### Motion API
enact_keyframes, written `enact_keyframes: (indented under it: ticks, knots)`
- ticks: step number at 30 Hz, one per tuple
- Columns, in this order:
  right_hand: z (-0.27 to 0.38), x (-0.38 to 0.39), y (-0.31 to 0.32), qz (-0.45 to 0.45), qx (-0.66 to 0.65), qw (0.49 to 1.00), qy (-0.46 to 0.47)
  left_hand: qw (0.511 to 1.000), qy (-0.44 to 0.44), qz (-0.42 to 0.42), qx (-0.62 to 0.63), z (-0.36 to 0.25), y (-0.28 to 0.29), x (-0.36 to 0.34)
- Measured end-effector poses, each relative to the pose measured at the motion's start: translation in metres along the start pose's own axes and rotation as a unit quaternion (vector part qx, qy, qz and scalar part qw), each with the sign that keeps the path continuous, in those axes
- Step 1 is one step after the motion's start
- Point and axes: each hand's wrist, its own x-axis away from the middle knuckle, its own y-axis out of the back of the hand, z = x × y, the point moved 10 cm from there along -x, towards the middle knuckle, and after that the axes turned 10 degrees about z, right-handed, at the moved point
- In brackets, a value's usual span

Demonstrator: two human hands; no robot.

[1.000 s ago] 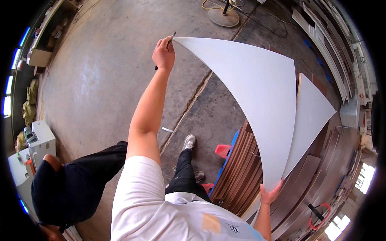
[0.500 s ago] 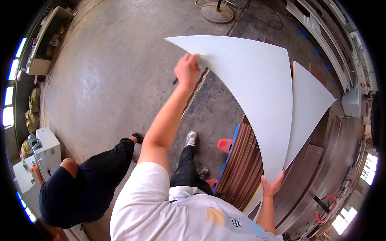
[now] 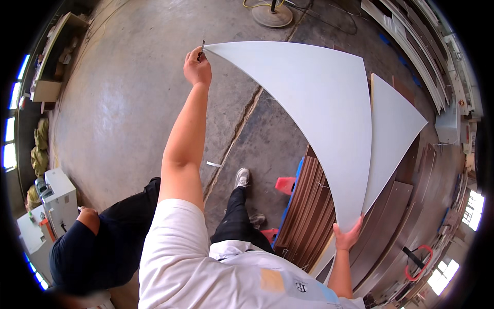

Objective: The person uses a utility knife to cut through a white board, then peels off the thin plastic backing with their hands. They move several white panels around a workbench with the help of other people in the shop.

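Observation:
A large white panel (image 3: 319, 98), stretched by the lens, tapers to a point at its far left corner. Close by that corner, my left hand (image 3: 197, 68) is closed around a small dark knife (image 3: 200, 54), its thin tip sticking up past the fingers. At the near end of the panel, my right hand (image 3: 348, 237) grips the edge, thumb on one side and fingers on the other. Beneath and to the right, a second white panel (image 3: 393, 113) shows in part. Under both lies a stack of brown boards (image 3: 311, 201).
A person (image 3: 103, 242) in dark clothes is at my left. A thin white strip (image 3: 213, 164) lies on the concrete floor (image 3: 123, 113). A round stand base (image 3: 272, 16) is at the far side. Long white boards (image 3: 406, 49) lie at far right; more brown boards (image 3: 383, 208) lie nearby.
My left hand has moved left and farther away, along the panel's edge to its pointed corner. The white strip now shows on the floor. My right hand keeps its grip.

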Motion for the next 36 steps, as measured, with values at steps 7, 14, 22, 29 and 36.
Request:
enact_keyframes:
  ticks: [7,14,22,29,36]
  knots:
    - [0.006,-0.006,0.001,-0.006,-0.023,1.0,0.017,0.992,-0.074,0.059,-0.078,-0.049,-0.032,0.047]
    - [0.006,-0.005,0.005,-0.003,-0.007,1.0,-0.004,0.97,-0.135,0.2,0.0,-0.152,-0.07,0.217]
    - [0.01,-0.005,0.003,-0.013,-0.007,1.0,0.013,0.954,-0.036,0.252,0.157,-0.096,-0.073,0.2]
    - [0.009,-0.008,0.004,-0.012,-0.006,1.0,-0.011,0.988,-0.096,0.08,-0.087,-0.09,-0.037,0.089]
    - [0.008,-0.006,0.011,-0.017,-0.013,1.0,-0.013,0.95,-0.199,0.24,-0.008,-0.212,-0.073,0.311]
